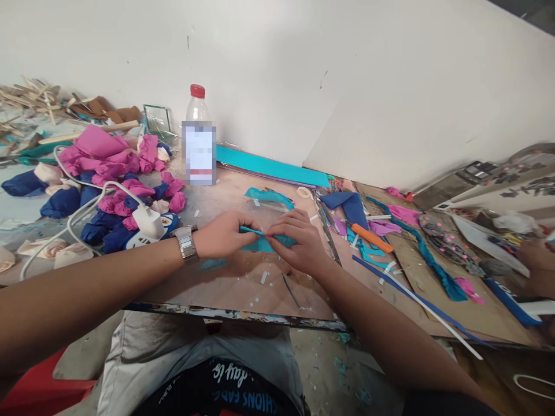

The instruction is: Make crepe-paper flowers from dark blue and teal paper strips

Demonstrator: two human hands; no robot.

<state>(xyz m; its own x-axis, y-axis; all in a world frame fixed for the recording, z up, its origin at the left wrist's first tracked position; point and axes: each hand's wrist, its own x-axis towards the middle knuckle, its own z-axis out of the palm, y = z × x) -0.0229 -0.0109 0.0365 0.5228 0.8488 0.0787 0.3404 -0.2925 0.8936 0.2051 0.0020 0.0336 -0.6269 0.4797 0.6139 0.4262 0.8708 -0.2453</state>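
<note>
Both my hands meet over the middle of the table, pinching one teal strip [256, 245] that looks like paper or cloth. My left hand [226, 232], with a metal watch on its wrist, grips the strip's folded edge between thumb and fingers. Close against it, my right hand [300, 241] pinches the same strip with thumb and fingertips. Part of the strip is hidden behind the fingers. Just beyond the hands lies another teal piece [269, 197], crumpled. A small white scrap [264, 278] lies on the table in front of them.
Left are pink, blue and cream rosettes [125, 162] with a white charger [148, 222] and cable. A red-capped bottle [198, 110] stands by the wall, near a long teal strip [273, 166]. Right lie an orange cutter [372, 237], a white stick [433, 312] and another person's hand [537, 257].
</note>
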